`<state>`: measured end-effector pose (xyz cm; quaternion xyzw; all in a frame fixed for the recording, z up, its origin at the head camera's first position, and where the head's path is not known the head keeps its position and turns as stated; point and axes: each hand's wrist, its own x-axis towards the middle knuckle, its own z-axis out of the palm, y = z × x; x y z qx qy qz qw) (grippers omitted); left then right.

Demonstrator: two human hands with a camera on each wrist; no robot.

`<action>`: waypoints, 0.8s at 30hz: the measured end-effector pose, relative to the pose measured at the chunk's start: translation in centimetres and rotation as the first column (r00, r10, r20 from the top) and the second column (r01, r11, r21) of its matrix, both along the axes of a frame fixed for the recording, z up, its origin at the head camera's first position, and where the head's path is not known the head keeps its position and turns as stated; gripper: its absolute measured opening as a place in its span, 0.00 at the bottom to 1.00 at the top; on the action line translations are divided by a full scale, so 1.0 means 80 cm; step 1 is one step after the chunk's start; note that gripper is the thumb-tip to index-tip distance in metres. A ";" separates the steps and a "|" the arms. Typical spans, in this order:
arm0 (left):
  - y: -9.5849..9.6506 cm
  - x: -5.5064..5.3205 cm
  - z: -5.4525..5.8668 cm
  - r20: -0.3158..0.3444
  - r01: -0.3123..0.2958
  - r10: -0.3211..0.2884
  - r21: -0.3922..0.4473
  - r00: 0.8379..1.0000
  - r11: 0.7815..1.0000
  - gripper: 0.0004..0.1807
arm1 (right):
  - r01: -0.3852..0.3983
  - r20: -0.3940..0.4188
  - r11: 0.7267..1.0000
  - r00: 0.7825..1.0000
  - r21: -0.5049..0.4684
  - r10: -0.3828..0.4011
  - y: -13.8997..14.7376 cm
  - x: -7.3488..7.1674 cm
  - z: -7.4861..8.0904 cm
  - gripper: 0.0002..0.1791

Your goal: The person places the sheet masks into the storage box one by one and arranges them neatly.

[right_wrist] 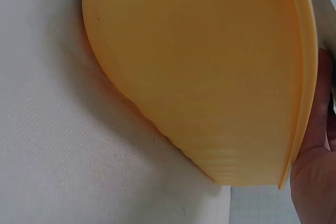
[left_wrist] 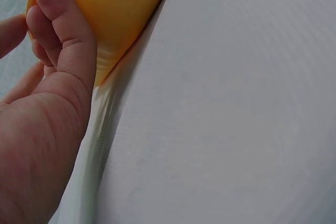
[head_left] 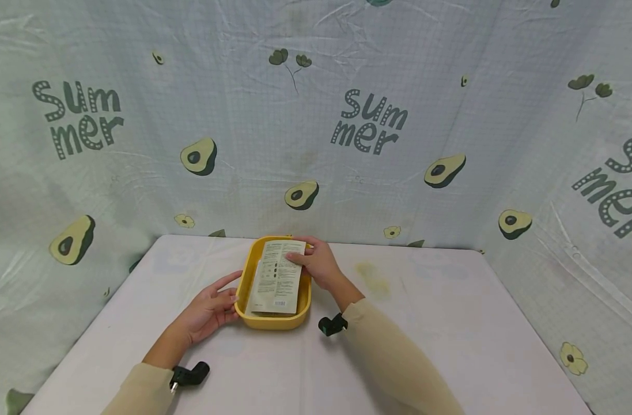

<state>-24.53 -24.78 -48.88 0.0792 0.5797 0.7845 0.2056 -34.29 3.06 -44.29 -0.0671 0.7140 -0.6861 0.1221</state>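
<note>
A yellow plastic basket (head_left: 275, 323) stands on the table with a flat pale packet (head_left: 278, 282) lying in it, printed with small text and a barcode. Another pale edge shows under the packet's left side; whether it is a second packet I cannot tell. At the basket's left side, my left hand (head_left: 212, 311) holds the rim, some fingers (left_wrist: 73, 35) lying against the outer wall. My right hand (head_left: 320, 264) reaches over the upper right rim and pinches the packet, thumb on its printed face. The other right fingers are mostly hidden behind packet and rim.
A white cloth covers the table (head_left: 440, 334), with a yellowish stain (head_left: 373, 278) right of the basket. A pale curtain (head_left: 233, 115) with avocado prints hangs behind the table and along its sides. Each wrist wears a small black camera.
</note>
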 end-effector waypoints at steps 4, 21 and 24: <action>-0.001 -0.001 -0.001 -0.002 0.006 -0.006 0.005 1.000 1.000 0.41 | -0.002 -0.043 0.995 0.999 0.100 0.006 -0.004 -0.002 0.000 0.30; -0.002 -0.003 -0.004 0.013 -0.015 0.015 -0.008 1.000 1.000 0.41 | 0.046 -0.181 0.890 0.983 0.453 0.042 -0.008 0.012 0.009 0.28; -0.003 -0.003 -0.004 0.010 -0.006 0.006 0.001 1.000 1.000 0.41 | 0.045 -0.181 0.874 0.982 0.484 0.050 -0.006 0.013 0.011 0.30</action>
